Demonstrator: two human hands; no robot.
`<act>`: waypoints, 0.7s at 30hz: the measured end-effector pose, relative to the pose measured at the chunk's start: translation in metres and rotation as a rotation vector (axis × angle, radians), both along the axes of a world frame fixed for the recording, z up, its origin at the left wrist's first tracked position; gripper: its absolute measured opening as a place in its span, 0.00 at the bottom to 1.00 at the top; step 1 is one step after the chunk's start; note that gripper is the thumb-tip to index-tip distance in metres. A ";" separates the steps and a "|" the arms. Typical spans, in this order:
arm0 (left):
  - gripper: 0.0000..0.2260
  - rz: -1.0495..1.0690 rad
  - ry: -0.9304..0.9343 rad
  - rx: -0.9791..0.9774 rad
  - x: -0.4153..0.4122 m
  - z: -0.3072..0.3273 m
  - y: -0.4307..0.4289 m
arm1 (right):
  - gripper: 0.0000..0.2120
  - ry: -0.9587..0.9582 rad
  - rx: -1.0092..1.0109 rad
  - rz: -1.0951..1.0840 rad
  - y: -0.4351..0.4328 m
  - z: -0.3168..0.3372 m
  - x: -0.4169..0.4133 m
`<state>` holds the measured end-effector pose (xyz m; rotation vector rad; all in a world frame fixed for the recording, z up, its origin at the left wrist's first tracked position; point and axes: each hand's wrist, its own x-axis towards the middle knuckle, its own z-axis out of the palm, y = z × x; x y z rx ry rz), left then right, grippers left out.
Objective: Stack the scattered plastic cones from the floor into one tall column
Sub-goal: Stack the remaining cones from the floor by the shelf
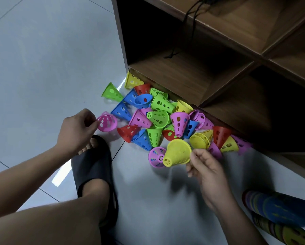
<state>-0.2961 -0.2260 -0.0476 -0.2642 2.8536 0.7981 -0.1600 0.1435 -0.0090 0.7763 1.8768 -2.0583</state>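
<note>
Your left hand pinches a perforated pink cone, and your right hand pinches the rim of a smooth yellow cone. Both are just beside the heap of slotted plastic cones on the glossy grey tiled floor, against a wood-grain shelf.

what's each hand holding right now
left hand: pinches a pink cone by its narrow end
right hand: pinches a yellow cone by its rim
</note>
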 end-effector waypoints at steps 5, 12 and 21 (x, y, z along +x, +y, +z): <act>0.08 0.047 0.027 0.107 0.007 0.006 0.004 | 0.06 -0.103 -0.311 -0.060 -0.029 -0.003 -0.002; 0.08 0.045 0.033 0.268 0.014 0.022 0.027 | 0.08 -0.258 -0.179 -0.025 -0.043 -0.044 -0.010; 0.05 -0.117 -0.197 0.687 0.022 0.039 0.073 | 0.05 -0.261 0.148 0.001 -0.029 -0.065 -0.019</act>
